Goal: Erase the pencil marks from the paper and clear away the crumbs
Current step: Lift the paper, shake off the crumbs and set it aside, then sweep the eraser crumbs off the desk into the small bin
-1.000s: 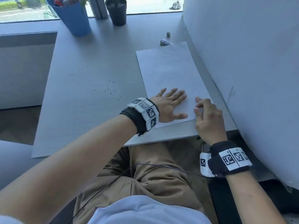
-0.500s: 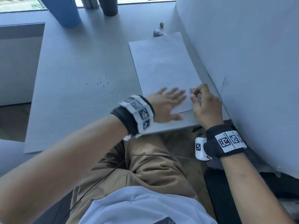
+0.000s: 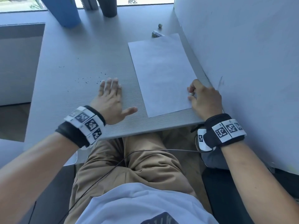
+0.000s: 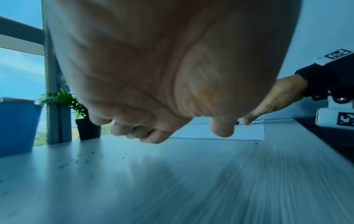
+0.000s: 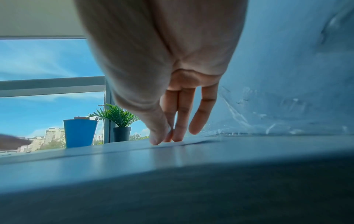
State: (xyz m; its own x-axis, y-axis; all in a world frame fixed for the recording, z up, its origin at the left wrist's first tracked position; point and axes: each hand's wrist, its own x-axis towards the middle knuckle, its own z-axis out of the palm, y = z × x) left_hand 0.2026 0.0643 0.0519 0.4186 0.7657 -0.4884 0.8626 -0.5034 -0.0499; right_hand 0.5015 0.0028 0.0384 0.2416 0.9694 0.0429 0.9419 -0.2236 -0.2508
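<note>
The paper (image 3: 163,75) is pinned at its near right corner under the right hand (image 3: 205,99), thumb and fingertips pressed down with nothing visibly gripped, while the left hand (image 3: 111,99) is spread flat and empty above the desk (image 3: 64,97), beside the crumbs (image 3: 90,78).

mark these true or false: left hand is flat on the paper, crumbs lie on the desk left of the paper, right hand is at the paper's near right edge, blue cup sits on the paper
1. The left hand is flat on the paper. False: it is on the desk, left of the paper.
2. Crumbs lie on the desk left of the paper. True.
3. The right hand is at the paper's near right edge. True.
4. The blue cup sits on the paper. False: it stands on the desk by the window, far from the paper.
</note>
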